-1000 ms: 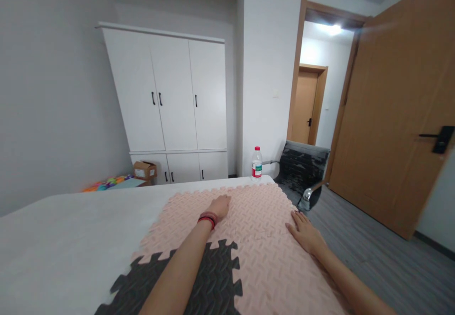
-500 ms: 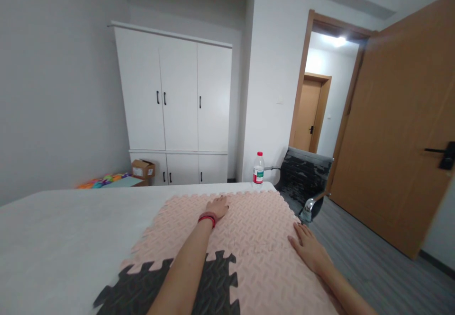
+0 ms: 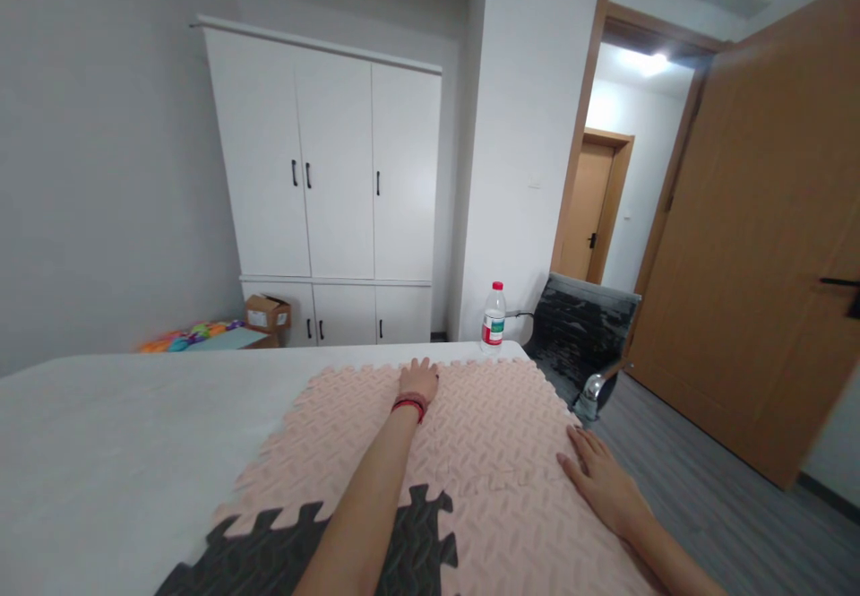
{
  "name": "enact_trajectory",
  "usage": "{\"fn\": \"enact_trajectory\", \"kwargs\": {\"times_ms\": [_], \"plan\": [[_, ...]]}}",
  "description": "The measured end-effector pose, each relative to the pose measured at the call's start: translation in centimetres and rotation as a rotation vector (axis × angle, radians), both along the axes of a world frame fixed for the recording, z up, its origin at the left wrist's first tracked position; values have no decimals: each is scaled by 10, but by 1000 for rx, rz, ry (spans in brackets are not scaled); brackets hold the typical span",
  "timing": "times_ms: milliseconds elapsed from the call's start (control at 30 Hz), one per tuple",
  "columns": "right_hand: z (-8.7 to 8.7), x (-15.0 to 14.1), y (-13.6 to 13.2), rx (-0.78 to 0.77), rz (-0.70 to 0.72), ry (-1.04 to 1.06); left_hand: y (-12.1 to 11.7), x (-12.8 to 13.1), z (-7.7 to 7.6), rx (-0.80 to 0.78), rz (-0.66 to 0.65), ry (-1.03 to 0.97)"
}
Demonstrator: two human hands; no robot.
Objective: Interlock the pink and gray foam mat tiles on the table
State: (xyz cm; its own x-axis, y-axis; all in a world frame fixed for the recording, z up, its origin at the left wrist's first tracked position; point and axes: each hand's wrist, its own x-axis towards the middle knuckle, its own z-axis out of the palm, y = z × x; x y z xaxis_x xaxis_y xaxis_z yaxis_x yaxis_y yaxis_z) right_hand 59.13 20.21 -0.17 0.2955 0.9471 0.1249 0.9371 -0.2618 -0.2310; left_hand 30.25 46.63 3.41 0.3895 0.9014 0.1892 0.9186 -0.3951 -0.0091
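Note:
Pink interlocking foam mats (image 3: 497, 417) lie flat on the white table, joined along jagged puzzle edges. A dark grey foam mat (image 3: 269, 549) sits at the near left, fitted against the pink ones, partly hidden by my left forearm. My left hand (image 3: 419, 383), with red bands at the wrist, rests palm down near the far edge of the pink mats, fingers spread over the surface. At the right edge of the pink mats my right hand (image 3: 601, 479) lies flat with its fingers stretched out. Neither hand grips anything.
A plastic bottle (image 3: 493, 318) with a red cap stands at the far right corner of the white table (image 3: 100, 453). Beyond that corner is a worn black chair (image 3: 584, 336). A cardboard box (image 3: 267, 313) sits by the white cabinet (image 3: 336, 175). An open wooden door (image 3: 759, 264) stands right.
My left hand has slid slightly forward and right along the far part of the pink mats. My right hand stays at the right edge. The camera view has shifted a little.

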Motion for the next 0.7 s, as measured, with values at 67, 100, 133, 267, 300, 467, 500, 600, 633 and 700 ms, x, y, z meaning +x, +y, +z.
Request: {"fn": "enact_trajectory", "kwargs": {"times_ms": [67, 100, 133, 267, 300, 467, 500, 600, 633, 700], "plan": [[-1, 1, 1, -5, 0, 2, 1, 5, -1, 17, 9, -6], [-2, 1, 1, -8, -1, 4, 2, 8, -2, 20, 14, -8], [-2, 2, 2, -10, -3, 4, 2, 10, -2, 20, 18, -11], [-5, 4, 3, 2, 5, -3, 1, 13, 0, 5, 16, -20], [-5, 4, 3, 7, 7, -6, -1, 12, 1, -5, 12, -23], [-3, 5, 1, -2, 3, -1, -21, -15, 13, -80, -54, -36], [-2, 5, 0, -5, 5, 0, -28, -24, 16, -89, -74, -37], [1, 3, -5, -3, 18, -3, -53, -53, 24, -87, -115, -34], [2, 2, -6, 8, 24, -2, -63, -65, 26, -83, -113, -31], [5, -1, -10, 38, 32, 6, -82, -94, 28, -89, -71, -21]]}}
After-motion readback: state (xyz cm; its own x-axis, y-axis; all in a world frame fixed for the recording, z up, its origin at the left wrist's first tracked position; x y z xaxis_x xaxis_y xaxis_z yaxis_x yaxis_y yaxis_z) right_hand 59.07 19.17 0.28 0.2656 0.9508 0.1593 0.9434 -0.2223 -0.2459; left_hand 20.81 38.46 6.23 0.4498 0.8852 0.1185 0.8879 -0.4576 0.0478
